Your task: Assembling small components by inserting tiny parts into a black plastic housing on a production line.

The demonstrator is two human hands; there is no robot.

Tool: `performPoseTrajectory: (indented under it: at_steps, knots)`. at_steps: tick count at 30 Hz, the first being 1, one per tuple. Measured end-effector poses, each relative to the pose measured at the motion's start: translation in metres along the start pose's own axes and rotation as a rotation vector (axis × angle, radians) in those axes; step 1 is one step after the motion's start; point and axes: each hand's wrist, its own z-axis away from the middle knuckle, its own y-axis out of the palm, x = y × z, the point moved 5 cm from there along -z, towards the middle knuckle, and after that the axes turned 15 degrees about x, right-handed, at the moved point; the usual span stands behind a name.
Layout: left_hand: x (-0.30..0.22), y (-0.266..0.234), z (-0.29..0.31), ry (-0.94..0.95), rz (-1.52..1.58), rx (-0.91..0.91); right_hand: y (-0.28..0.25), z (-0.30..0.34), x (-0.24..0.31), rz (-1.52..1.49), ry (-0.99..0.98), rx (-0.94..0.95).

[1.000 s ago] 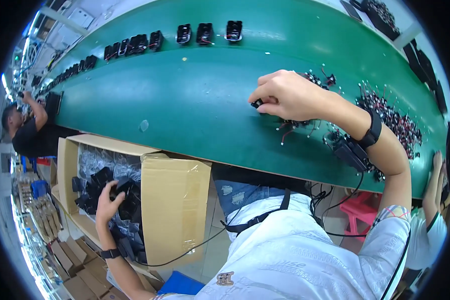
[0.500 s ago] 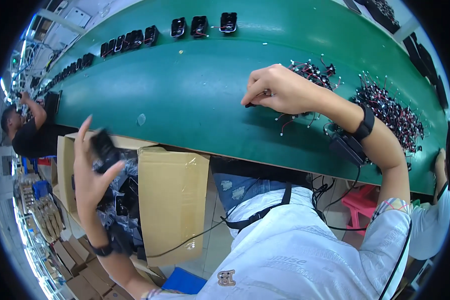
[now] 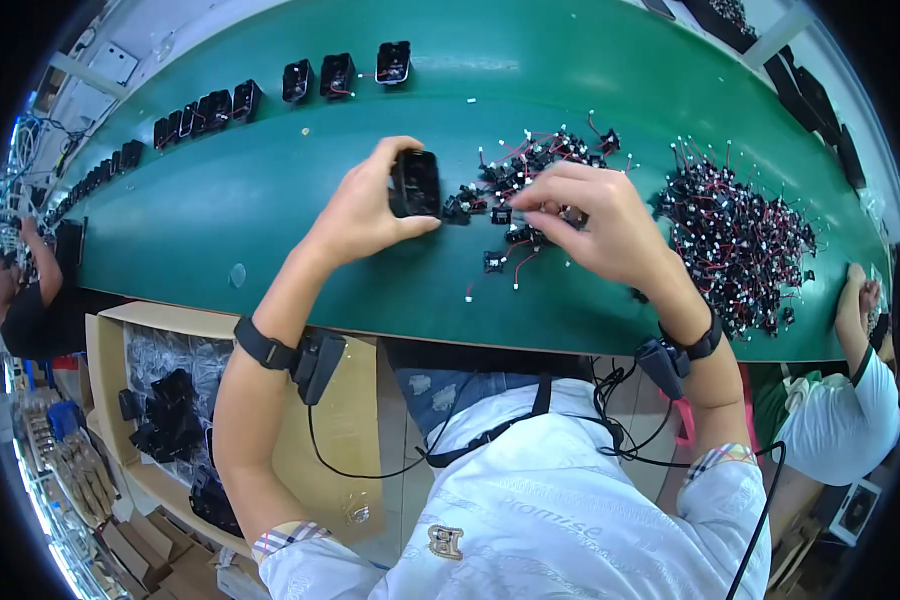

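Observation:
A black box-like housing [image 3: 416, 185], open on one face, stands in my left hand [image 3: 365, 208], thumb on the near side and fingers round the far side. It is just above or on the green bench; I cannot tell which. To its right my right hand [image 3: 600, 222] is slightly blurred, thumb and forefinger drawn together at a small black part [image 3: 501, 215]. A loose pile of small black parts with red and black wires and white plugs [image 3: 550, 150] lies around and beyond those fingers. A few single ones lie nearer me.
Similar black housings [image 3: 337, 77] form a line along the far side of the green bench [image 3: 300, 215]. A bigger heap of wired parts [image 3: 740, 240] lies to the right. An open carton [image 3: 345, 440] with bagged black housings is at lower left. Other people sit at both ends.
My left hand has come up from the carton to the bench with the black housing. My right hand has shifted to the small pile, and the view has turned somewhat.

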Motion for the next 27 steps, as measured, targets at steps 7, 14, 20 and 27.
performPoseTrajectory:
  at_steps: [7, 14, 20, 27]
  knots:
    - [0.023, -0.008, 0.045, -0.109, -0.019, -0.022, 0.044, -0.003, 0.016, 0.317, -0.101, 0.223]
    - [0.014, -0.003, 0.047, -0.011, 0.053, 0.034, 0.053, -0.020, 0.015, 0.060, -0.161, 0.185]
    - [-0.007, 0.003, 0.052, 0.095, 0.226, 0.001, 0.037, -0.039, 0.023, -0.292, -0.079, -0.008]
    - [-0.010, 0.006, 0.056, 0.222, 0.695, 0.072, 0.041, -0.062, 0.038, -0.330, -0.198, 0.013]
